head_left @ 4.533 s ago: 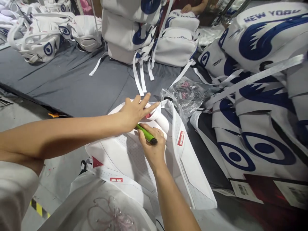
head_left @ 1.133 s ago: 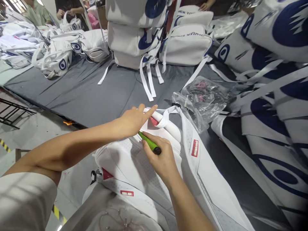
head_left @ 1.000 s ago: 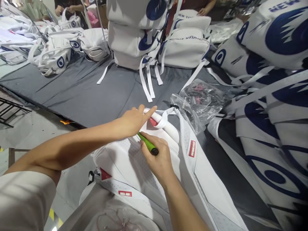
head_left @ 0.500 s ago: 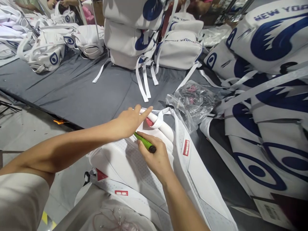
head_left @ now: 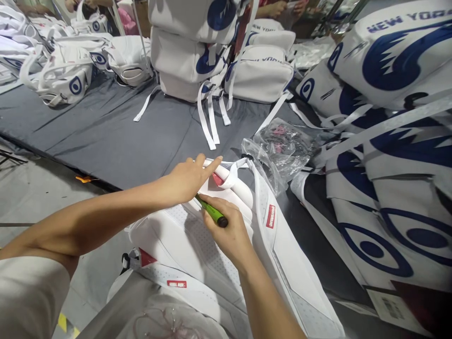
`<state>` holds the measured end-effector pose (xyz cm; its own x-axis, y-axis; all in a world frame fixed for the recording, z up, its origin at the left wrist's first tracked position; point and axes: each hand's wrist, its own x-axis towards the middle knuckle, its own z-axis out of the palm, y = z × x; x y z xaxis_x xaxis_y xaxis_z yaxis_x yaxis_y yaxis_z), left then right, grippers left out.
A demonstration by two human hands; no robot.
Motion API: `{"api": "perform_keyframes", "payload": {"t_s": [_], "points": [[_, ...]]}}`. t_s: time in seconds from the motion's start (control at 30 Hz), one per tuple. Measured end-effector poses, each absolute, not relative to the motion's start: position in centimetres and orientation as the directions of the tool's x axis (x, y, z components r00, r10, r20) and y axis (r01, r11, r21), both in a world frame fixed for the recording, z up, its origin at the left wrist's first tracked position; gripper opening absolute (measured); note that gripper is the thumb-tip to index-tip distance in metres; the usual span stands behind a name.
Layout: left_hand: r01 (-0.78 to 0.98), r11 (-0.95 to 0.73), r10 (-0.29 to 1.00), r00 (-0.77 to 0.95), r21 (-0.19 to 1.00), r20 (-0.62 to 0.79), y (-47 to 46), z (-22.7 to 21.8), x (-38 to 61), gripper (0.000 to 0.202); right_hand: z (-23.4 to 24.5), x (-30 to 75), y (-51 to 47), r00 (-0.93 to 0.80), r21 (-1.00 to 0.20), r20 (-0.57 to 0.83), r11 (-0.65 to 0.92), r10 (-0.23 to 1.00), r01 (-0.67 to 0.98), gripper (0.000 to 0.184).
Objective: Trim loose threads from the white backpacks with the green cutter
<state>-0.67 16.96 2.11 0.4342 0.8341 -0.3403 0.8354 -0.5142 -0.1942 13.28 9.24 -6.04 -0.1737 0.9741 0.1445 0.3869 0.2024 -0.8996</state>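
Observation:
A white backpack [head_left: 183, 240] lies back-up at the near edge of a grey-covered table [head_left: 116, 136]. My left hand [head_left: 189, 176] rests flat on its top end, fingers stretched out towards the white top handle [head_left: 235, 176]. Right behind it, my right hand [head_left: 224, 230] is closed round a green pen-like tool [head_left: 213, 212] with a black end. The tool's tip is hidden under my left palm. A white shoulder strap [head_left: 286, 254] with a small red label [head_left: 270, 216] runs down to the right.
Stacks of white backpacks with blue prints [head_left: 384, 141] fill the right side; more stand at the back [head_left: 197, 52] and far left [head_left: 67, 70]. A crumpled clear plastic bag [head_left: 282, 146] lies just beyond the handle. Other people's hands [head_left: 278, 7] show at the far edge.
Both hands keep their hold on the backpack and the tool. Only the view shifts slightly between frames.

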Motion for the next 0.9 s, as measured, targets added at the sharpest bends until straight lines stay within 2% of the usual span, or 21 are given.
{"api": "perform_keyframes", "payload": {"t_s": [0.2,0.57,0.73,0.9], "points": [[0.836,-0.517,0.832,0.441,-0.183,-0.337,16.97,2.09,-0.61,0.099,-5.5,12.98,8.8,-0.127,-0.867,0.146,0.189,0.981,0.462,0.035],[0.833,-0.514,0.834,0.43,-0.204,-0.345,16.89,2.06,-0.79,0.1,-5.8,12.54,8.9,-0.148,-0.894,0.146,0.195,0.978,0.404,0.034],[0.833,-0.514,0.834,0.43,-0.203,-0.346,16.95,1.96,-0.66,0.1,-5.5,12.39,8.58,-0.088,-0.827,0.191,0.209,0.978,0.522,0.034],[0.834,-0.515,0.832,0.431,-0.198,-0.349,16.91,2.1,-0.62,0.099,-5.42,12.29,8.82,-0.122,-0.864,0.175,0.212,0.977,0.457,0.034]]}}
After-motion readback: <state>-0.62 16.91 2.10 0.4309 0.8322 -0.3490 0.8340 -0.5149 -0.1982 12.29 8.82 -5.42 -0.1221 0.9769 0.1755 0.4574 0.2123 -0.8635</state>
